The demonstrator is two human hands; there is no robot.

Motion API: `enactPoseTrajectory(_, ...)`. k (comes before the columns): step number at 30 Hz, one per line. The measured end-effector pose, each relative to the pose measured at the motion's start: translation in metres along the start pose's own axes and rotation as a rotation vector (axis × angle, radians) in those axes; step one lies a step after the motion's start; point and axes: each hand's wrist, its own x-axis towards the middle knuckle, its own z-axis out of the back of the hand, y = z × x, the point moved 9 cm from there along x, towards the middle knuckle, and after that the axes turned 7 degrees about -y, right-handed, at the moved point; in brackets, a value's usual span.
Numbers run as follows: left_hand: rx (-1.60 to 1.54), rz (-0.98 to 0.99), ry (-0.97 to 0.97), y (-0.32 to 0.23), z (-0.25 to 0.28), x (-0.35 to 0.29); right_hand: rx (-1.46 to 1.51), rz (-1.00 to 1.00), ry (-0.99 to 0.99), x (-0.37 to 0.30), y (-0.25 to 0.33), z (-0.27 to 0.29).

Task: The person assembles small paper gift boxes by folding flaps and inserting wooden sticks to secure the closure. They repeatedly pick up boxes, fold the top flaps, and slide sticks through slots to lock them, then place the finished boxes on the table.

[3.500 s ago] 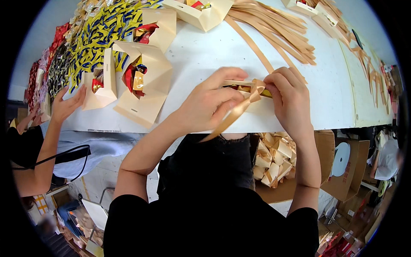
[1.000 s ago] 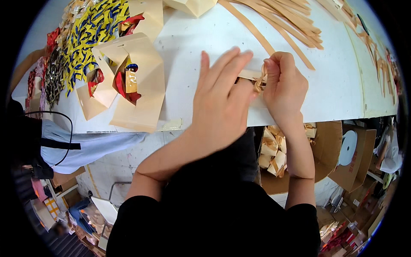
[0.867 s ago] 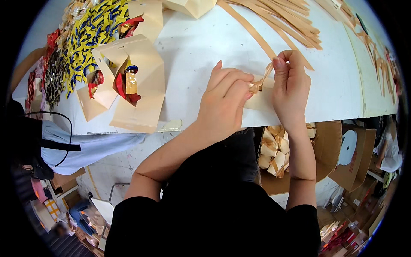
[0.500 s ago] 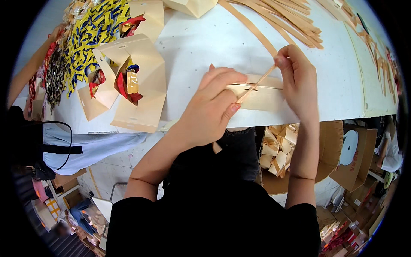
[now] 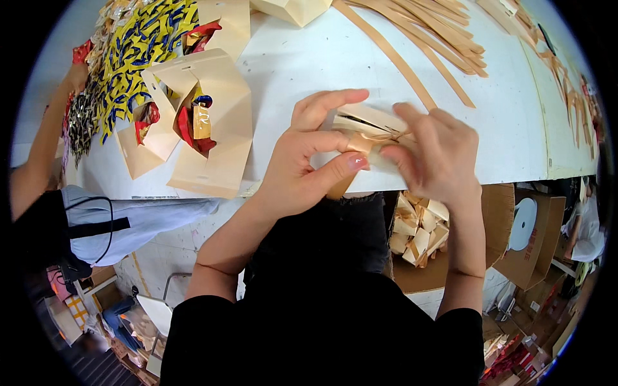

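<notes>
A small cream paper box (image 5: pixel 372 120) with a dark slit along its top lies between my hands at the table's front edge. A tan ribbon (image 5: pixel 359 143) crosses the box and forms a loop. My left hand (image 5: pixel 310 157) pinches the ribbon between thumb and index finger, its other fingers reaching past the box's left end. From the right, my right hand (image 5: pixel 439 151), slightly blurred, bends its fingers and thumb round the ribbon at the slit. A loose ribbon end hangs over the table edge below my left thumb.
Left stand open cream boxes (image 5: pixel 222 122) holding red and gold packets, beside a heap of yellow-blue wrapped pieces (image 5: pixel 138 67). Tan ribbon strips (image 5: pixel 418 32) lie at the back. A carton (image 5: pixel 496 219) with small boxes stands below the table, right. Another person's arm (image 5: pixel 48 132) reaches in from the left.
My right hand has come down and closer to the left with the ribbon, which was pulled taut and now loops over the box. The other person's arm has shifted at the left.
</notes>
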Motion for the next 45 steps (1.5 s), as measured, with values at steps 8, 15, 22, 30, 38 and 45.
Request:
enactPoseTrajectory(8, 0.431, -0.261, 0.095, -0.043, -0.023, 0.014, -0.017, -0.002, -0.159, -0.001, 0.011, 0.005)
enactPoseTrajectory(15, 0.178, -0.097, -0.112, 0.005, -0.002, 0.020, 0.433, -0.436, -0.184, -0.007, -0.036, -0.007)
enactPoseTrajectory(22, 0.044, -0.077, -0.204, 0.003, -0.008, 0.029, 0.641, -0.553, -0.056, 0.001, -0.032, -0.016)
enactPoseTrajectory(30, -0.018, -0.020, 0.039, 0.019, -0.009, 0.030, 1.455, -0.733, 0.191, -0.013, -0.065, -0.040)
enactPoseTrajectory(38, -0.020, -0.052, 0.144, 0.016, -0.021, 0.019, 1.487, -1.174, 0.079, -0.046, -0.091, -0.064)
enactPoseTrajectory(45, 0.170, -0.159, -0.016, 0.012, -0.018, 0.005, 0.314, -0.217, 0.106, -0.004, -0.002, 0.010)
